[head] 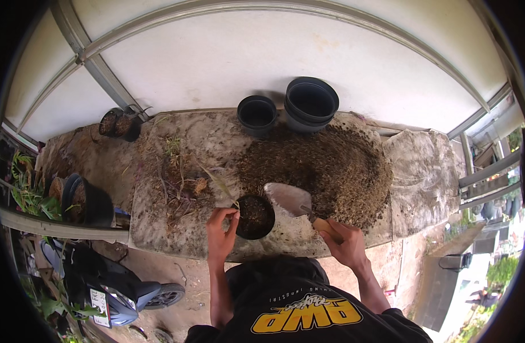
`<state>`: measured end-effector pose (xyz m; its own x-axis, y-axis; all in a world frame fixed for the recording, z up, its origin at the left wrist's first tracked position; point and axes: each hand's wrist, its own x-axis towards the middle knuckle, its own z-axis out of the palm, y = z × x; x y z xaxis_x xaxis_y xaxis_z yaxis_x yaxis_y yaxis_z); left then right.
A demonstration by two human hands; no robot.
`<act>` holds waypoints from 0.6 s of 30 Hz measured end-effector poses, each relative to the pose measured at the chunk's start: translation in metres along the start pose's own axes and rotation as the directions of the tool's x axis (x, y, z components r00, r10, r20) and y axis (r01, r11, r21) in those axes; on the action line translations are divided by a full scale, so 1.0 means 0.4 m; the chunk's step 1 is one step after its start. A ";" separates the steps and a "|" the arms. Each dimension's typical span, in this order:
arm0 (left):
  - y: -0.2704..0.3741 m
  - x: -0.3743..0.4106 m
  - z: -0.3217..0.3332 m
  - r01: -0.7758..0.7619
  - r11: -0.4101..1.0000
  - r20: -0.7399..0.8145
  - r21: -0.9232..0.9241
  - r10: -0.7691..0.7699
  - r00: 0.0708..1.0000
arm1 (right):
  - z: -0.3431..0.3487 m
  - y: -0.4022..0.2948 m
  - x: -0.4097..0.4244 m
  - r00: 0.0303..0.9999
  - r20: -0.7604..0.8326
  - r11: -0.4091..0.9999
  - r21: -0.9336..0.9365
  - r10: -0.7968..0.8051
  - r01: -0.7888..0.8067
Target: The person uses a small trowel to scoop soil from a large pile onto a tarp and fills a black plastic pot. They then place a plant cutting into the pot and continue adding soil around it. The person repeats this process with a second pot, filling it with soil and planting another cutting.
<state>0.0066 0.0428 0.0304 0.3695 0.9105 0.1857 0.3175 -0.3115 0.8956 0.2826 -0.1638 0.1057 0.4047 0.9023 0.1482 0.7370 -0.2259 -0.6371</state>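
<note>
Between the fingertips of my left hand [223,231] is a thin plant cutting [217,179] with a long pale leaf, held at the left rim of a small black plastic pot [256,217] with dark potting mix inside. My right hand [346,242] grips the wooden handle of a trowel [289,199]. The trowel's metal blade lies just right of the pot, over the near edge of a wide heap of potting soil [348,171]. Whether the cutting's lower end touches the soil in the pot cannot be told.
A black pot [256,112] and a stack of larger black pots [310,105] stand behind the heap by the white wall. Pulled plants and roots [183,184] lie at the left. Farther left are filled pots [88,201] and small pots [121,124]. A motorcycle [116,287] stands below left.
</note>
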 end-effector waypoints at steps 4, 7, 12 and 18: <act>0.001 0.004 -0.007 -0.099 0.994 -0.024 0.043 0.101 0.995 | 0.014 0.043 -0.037 0.971 0.016 0.967 0.088 0.237 -0.237; 0.024 0.000 -0.008 0.061 0.993 -0.135 0.099 -0.047 0.990 | 0.027 0.055 -0.068 0.946 0.062 0.944 0.064 0.320 -0.323; -0.020 -0.011 -0.022 0.097 0.969 0.039 0.229 -0.109 0.993 | 0.049 0.059 -0.091 0.876 0.157 0.874 0.107 0.456 -0.474; -0.030 -0.017 -0.032 0.046 0.962 0.046 0.271 -0.060 0.997 | 0.060 0.077 -0.088 0.901 0.122 0.898 0.100 0.416 -0.428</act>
<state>-0.0107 0.0436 0.0236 0.3891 0.9142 0.1128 0.5588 -0.3316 0.7601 0.2783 -0.1936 0.0627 0.6051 0.7642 -0.2233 0.4351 -0.5523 -0.7111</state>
